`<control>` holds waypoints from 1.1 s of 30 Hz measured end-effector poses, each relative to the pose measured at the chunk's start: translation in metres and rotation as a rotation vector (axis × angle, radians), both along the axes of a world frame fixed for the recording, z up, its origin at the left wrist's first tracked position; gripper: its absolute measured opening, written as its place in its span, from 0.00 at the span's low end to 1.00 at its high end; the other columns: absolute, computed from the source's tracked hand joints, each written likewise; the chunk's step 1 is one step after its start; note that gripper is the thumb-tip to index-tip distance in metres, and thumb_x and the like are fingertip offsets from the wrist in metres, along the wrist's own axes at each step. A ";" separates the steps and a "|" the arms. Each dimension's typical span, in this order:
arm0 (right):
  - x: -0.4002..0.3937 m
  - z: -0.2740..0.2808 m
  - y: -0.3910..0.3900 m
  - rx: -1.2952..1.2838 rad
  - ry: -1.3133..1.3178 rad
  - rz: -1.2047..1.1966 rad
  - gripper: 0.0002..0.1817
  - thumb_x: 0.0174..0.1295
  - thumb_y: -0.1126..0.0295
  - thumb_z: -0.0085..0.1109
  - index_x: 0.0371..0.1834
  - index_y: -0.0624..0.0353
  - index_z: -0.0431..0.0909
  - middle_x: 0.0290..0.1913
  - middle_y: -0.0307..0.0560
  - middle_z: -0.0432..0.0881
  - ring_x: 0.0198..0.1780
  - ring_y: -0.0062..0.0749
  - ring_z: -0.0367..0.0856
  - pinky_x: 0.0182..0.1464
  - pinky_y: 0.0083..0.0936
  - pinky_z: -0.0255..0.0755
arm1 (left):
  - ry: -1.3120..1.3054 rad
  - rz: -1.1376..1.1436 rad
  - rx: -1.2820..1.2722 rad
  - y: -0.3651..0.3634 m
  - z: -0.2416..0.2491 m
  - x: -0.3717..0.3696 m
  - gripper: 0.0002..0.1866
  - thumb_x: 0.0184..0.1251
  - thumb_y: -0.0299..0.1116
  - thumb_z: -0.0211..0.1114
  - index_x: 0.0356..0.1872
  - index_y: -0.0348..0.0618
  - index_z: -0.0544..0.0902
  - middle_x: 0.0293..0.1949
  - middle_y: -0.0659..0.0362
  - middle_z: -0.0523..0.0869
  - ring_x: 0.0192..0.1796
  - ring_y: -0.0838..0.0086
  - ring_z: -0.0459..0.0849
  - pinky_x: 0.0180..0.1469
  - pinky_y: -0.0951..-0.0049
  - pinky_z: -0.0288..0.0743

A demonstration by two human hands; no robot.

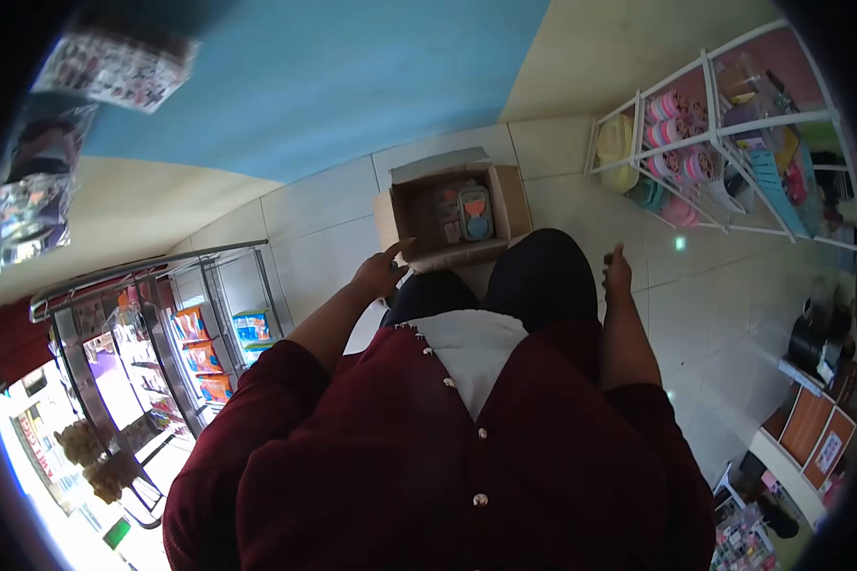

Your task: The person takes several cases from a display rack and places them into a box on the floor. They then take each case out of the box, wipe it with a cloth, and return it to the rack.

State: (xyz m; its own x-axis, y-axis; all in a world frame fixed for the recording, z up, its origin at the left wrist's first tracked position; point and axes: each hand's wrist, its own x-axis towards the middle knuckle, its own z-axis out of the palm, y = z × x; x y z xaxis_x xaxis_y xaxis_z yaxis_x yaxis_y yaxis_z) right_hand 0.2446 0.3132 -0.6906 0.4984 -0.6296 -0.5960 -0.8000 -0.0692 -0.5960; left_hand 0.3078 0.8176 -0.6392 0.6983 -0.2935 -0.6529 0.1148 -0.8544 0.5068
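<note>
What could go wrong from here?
- Left hand is at one near corner of the cardboard box, right hand well off it: a one-handed pull might twist the box.
- Right knee sits between right hand and box, so it could block that reach.
- The packed item doesn't fill the box; it might slide if the box tips.

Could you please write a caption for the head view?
Left hand at an open cardboard box with a few items inside, right hand out beside the right knee.
</note>
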 end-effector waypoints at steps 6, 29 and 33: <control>0.106 0.032 0.116 -0.130 -0.180 0.643 0.17 0.64 0.55 0.58 0.38 0.60 0.77 0.30 0.42 0.78 0.31 0.28 0.74 0.37 0.29 0.71 | 0.000 -0.176 0.038 0.004 -0.020 0.000 0.26 0.67 0.46 0.57 0.66 0.59 0.68 0.53 0.50 0.79 0.56 0.56 0.79 0.57 0.58 0.73; 0.173 -0.066 0.237 -0.930 0.115 1.970 0.31 0.62 0.64 0.48 0.72 0.39 0.62 0.67 0.49 0.64 0.69 0.42 0.59 0.63 0.39 0.56 | 0.156 0.023 0.318 -0.042 -0.006 0.021 0.13 0.67 0.38 0.59 0.49 0.48 0.77 0.51 0.54 0.81 0.53 0.56 0.81 0.53 0.59 0.75; 0.160 -0.070 0.235 -0.866 0.058 1.803 0.26 0.62 0.64 0.49 0.67 0.41 0.67 0.59 0.46 0.68 0.62 0.42 0.63 0.62 0.40 0.59 | 0.173 -0.037 0.324 -0.044 0.004 0.028 0.15 0.62 0.33 0.64 0.49 0.46 0.77 0.51 0.53 0.81 0.53 0.56 0.81 0.52 0.59 0.76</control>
